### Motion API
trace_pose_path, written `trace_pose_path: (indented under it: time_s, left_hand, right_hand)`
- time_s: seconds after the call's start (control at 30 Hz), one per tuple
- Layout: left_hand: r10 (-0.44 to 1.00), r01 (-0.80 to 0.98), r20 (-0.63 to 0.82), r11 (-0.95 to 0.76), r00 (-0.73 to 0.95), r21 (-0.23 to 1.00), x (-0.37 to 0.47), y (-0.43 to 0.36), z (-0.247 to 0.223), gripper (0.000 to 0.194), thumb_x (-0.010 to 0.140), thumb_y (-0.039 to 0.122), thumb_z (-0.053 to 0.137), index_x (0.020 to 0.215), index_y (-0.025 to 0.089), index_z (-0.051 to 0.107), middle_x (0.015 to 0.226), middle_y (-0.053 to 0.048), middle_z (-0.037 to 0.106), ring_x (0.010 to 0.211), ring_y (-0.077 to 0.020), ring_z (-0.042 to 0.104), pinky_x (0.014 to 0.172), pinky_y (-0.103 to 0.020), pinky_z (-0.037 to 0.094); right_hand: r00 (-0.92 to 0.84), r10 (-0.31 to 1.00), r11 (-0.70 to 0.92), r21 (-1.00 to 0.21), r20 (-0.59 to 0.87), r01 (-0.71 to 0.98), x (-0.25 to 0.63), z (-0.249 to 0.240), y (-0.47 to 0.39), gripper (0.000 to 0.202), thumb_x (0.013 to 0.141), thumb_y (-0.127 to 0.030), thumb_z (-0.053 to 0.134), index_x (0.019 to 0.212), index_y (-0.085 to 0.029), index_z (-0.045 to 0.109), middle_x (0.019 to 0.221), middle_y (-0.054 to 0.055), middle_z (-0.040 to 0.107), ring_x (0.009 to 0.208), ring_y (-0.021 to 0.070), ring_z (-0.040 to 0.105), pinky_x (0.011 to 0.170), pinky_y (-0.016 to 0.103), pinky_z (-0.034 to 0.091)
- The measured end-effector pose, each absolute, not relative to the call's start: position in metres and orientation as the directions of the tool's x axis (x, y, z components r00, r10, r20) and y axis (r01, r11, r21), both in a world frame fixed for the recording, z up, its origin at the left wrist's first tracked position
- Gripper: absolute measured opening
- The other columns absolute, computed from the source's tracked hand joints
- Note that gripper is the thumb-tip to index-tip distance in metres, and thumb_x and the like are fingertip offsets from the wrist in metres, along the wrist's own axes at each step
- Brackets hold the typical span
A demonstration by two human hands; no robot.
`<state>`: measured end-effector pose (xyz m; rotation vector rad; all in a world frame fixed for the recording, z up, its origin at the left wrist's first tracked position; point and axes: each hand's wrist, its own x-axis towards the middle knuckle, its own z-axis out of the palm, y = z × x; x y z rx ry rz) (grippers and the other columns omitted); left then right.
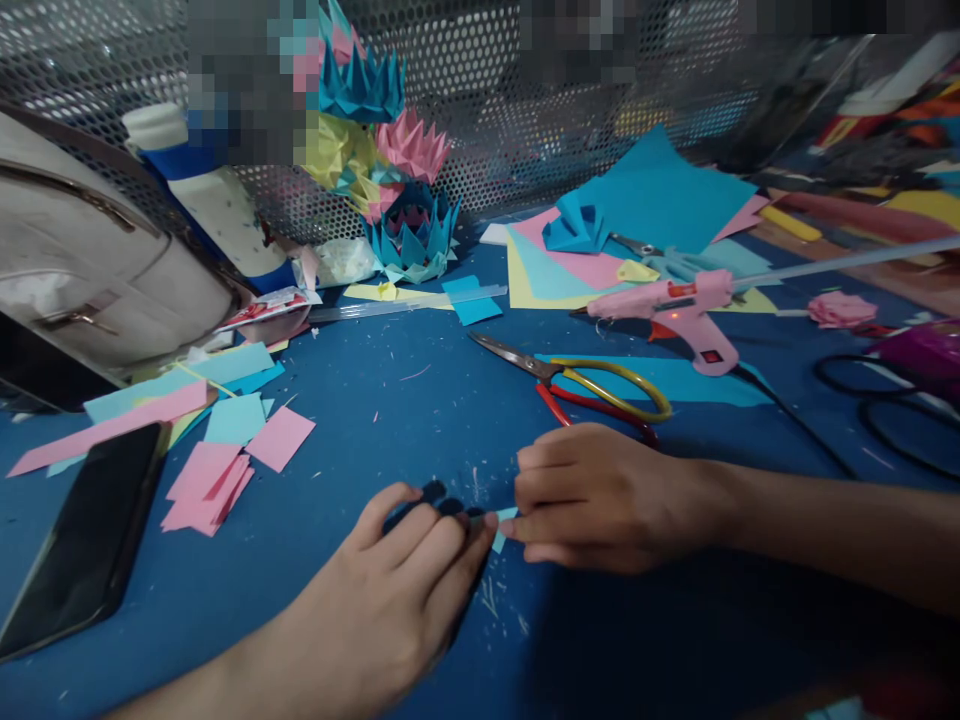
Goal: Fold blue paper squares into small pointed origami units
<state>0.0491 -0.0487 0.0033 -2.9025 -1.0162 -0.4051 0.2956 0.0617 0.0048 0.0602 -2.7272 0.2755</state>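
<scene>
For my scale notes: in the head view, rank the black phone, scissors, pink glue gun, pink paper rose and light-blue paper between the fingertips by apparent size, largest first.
1. Black phone
2. Scissors and pink glue gun: too alike to rank
3. Pink paper rose
4. Light-blue paper, going by its visible part

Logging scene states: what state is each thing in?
Left hand: fingertips at small light-blue paper
Right hand: fingertips on same paper
Glue gun: lying down, orange light lit, stick loaded
Scissors: unheld, blades look shut
Phone: screen dark
Bottle: capped
Pink squares: loosely piled
</scene>
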Motion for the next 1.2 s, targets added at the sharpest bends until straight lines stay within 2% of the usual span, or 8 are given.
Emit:
trace_pose_path:
  time_s: [0.27, 0.4, 0.47, 0.57, 0.7, 0.9, 1.07, 1.2]
  left_hand:
    - [0.655, 0.596, 0.234, -0.754, 0.719, 0.278, 0.046, -0.038, 0.013, 0.036, 0.100, 0.016, 0.047, 0.135, 0.012, 0.057, 0.111, -0.010, 0.061, 0.101, -0.0232, 0.056, 0.105, -0.048, 0.027]
    - [0.776, 0.579, 0.240, -0.604, 0.583, 0.548, 0.053, -0.027, 0.010, 0.025, 0.103, 0.016, 0.044, 0.107, 0.021, 0.068, 0.098, -0.004, 0.061, 0.096, -0.0174, 0.057, 0.095, -0.039, 0.035]
    - [0.814, 0.578, 0.197, -0.537, 0.546, 0.615, 0.057, -0.022, 0.008, 0.022, 0.103, 0.018, 0.046, 0.095, 0.020, 0.066, 0.092, -0.001, 0.062, 0.091, -0.0155, 0.058, 0.091, -0.035, 0.035]
    - [0.844, 0.623, 0.165, -0.495, 0.510, 0.606, 0.062, -0.020, 0.005, 0.004, 0.098, 0.023, 0.062, 0.095, 0.020, 0.062, 0.094, 0.001, 0.063, 0.091, -0.0160, 0.058, 0.089, -0.034, 0.035]
    - [0.883, 0.693, 0.129, -0.438, 0.452, 0.572, 0.065, -0.022, 0.006, 0.014, 0.091, 0.026, 0.072, 0.093, 0.018, 0.062, 0.096, 0.000, 0.063, 0.092, -0.0174, 0.059, 0.084, -0.032, 0.035]
    - [0.902, 0.716, 0.102, -0.397, 0.419, 0.574, 0.062, -0.024, 0.012, 0.017, 0.087, 0.025, 0.077, 0.077, 0.018, 0.064, 0.089, 0.002, 0.066, 0.085, -0.0161, 0.061, 0.082, -0.032, 0.035]
    - [0.912, 0.710, 0.151, -0.394, 0.382, 0.584, 0.050, -0.013, 0.012, 0.013, 0.093, 0.021, 0.066, 0.080, 0.018, 0.063, 0.074, 0.005, 0.066, 0.072, -0.0142, 0.059, 0.081, -0.031, 0.035]
    - [0.898, 0.700, 0.202, -0.433, 0.392, 0.568, 0.040, -0.007, 0.013, 0.024, 0.101, 0.025, 0.047, 0.082, 0.017, 0.059, 0.074, 0.002, 0.064, 0.069, -0.0149, 0.054, 0.077, -0.031, 0.036]
  right_hand:
    - [-0.950, 0.053, 0.961, -0.273, 0.308, -0.035, 0.292, 0.013, 0.059, 0.030, 0.105, -0.028, 0.043, 0.090, -0.018, 0.066, 0.083, 0.003, 0.061, 0.073, 0.0170, 0.046, 0.065, 0.032, 0.033]
    - [-0.962, 0.073, 0.966, -0.260, 0.264, 0.002, 0.289, 0.009, 0.059, 0.022, 0.100, -0.024, 0.048, 0.083, -0.018, 0.060, 0.081, 0.003, 0.060, 0.072, 0.0166, 0.044, 0.065, 0.031, 0.032]
    - [-0.957, 0.087, 0.966, -0.258, 0.278, 0.013, 0.288, 0.006, 0.060, 0.019, 0.099, -0.021, 0.047, 0.086, -0.017, 0.059, 0.083, 0.004, 0.060, 0.074, 0.0170, 0.046, 0.068, 0.031, 0.033]
    - [-0.940, 0.199, 0.918, -0.390, 0.278, 0.079, 0.285, 0.003, 0.061, 0.018, 0.100, -0.029, 0.052, 0.091, -0.016, 0.060, 0.083, 0.003, 0.060, 0.076, 0.0159, 0.049, 0.069, 0.029, 0.036]
    - [-0.931, 0.318, 0.852, -0.485, 0.180, 0.198, 0.280, 0.008, 0.059, 0.023, 0.094, -0.040, 0.063, 0.098, -0.017, 0.061, 0.084, 0.000, 0.059, 0.078, 0.0149, 0.053, 0.068, 0.026, 0.036]
    - [-0.938, 0.331, 0.819, -0.525, 0.103, 0.231, 0.272, 0.019, 0.051, 0.012, 0.088, -0.025, 0.068, 0.083, -0.017, 0.061, 0.078, -0.002, 0.057, 0.077, 0.0127, 0.053, 0.067, 0.024, 0.034]
    - [-0.920, 0.374, 0.801, -0.542, 0.119, 0.256, 0.256, 0.022, 0.055, 0.015, 0.094, -0.025, 0.059, 0.082, -0.016, 0.060, 0.079, 0.000, 0.059, 0.079, 0.0146, 0.053, 0.068, 0.025, 0.034]
    - [-0.898, 0.403, 0.729, -0.656, 0.177, 0.198, 0.236, 0.015, 0.068, 0.011, 0.092, -0.020, 0.059, 0.082, -0.016, 0.059, 0.082, 0.000, 0.059, 0.078, 0.0141, 0.052, 0.071, 0.026, 0.034]
